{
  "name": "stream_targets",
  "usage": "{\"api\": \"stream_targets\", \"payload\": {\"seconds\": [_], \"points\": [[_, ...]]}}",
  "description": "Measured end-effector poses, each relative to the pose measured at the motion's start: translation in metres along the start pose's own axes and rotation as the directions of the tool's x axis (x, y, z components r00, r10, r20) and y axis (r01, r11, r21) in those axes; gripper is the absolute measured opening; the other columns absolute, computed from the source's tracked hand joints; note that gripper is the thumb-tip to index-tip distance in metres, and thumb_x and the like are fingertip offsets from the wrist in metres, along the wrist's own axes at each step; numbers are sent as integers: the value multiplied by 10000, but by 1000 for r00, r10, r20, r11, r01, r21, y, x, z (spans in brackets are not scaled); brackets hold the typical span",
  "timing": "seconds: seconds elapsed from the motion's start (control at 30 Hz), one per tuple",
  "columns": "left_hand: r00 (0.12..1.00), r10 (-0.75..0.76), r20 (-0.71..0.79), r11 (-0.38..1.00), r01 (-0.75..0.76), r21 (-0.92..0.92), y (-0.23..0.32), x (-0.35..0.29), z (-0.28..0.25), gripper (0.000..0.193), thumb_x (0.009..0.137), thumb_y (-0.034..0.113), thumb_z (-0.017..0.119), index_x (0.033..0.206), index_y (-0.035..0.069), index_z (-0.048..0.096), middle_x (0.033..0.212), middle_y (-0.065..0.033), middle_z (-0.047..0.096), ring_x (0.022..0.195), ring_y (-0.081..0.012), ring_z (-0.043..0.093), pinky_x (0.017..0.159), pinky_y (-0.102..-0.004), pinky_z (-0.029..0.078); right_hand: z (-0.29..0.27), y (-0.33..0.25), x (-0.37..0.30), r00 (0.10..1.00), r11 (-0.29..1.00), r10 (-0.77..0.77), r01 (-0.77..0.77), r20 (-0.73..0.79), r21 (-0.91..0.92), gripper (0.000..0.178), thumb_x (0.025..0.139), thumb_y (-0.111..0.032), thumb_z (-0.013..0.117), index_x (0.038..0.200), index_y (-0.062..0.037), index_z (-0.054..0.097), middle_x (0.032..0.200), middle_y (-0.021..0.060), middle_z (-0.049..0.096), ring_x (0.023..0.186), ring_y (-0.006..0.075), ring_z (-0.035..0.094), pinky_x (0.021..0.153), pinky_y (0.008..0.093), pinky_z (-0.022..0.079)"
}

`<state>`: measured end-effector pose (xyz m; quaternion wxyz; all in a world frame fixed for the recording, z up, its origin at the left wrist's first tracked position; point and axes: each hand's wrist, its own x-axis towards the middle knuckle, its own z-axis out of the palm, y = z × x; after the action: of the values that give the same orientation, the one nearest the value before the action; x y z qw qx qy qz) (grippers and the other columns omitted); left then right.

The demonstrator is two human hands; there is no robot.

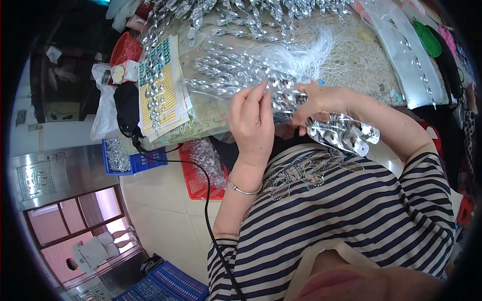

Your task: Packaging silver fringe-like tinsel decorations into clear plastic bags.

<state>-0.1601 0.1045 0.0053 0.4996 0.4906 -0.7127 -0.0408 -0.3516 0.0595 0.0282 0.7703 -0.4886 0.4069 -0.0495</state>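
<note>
My right hand (319,103) is wrapped round a bundle of shiny silver twisted strips (346,133), whose broad ends hang toward my striped shirt. The bundle's other part stretches away from me over the table's near edge. My left hand (252,115), with a bangle on its wrist, is raised beside the bundle, fingers and thumb pinched together; what they hold, if anything, is too small to make out. Beyond it, more silver strips (221,62) lie on a clear plastic bag. White strings (319,50) fan out on the table behind my right hand.
Many more silver strips (241,22) cover the table's far side. Patterned sheets (163,85) and a red basket (126,48) are at the left. A clear sleeve (401,50) lies right. Below stand a red crate (198,173) and a blue bin (134,163). A black cable (207,200) crosses near my left arm.
</note>
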Motion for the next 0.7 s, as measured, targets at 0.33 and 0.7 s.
{"api": "stream_targets", "payload": {"seconds": [0.33, 0.7], "points": [[997, -82, -13, 988, 79, -132, 3, 10, -3, 206, 811, -10, 714, 1014, 23, 700, 921, -104, 637, 753, -201, 623, 667, -303, 509, 3, -23, 30, 994, 971, -44, 20, -95, -239, 711, 676, -158, 728, 1210, 108, 341, 730, 129, 677, 564, 188, 617, 469, 291, 446], [999, -34, -40, 984, 26, -175, 3, 18, -6, 151, 806, -18, 717, 952, 18, 704, 900, -97, 642, 758, -194, 626, 672, -291, 509, -7, -41, 96, 873, 577, -444, 105, -203, -810, 829, 677, -321, 777, 1307, 85, 424, 1069, 274, 648, 987, 345, 658, 807, 387, 525]]}}
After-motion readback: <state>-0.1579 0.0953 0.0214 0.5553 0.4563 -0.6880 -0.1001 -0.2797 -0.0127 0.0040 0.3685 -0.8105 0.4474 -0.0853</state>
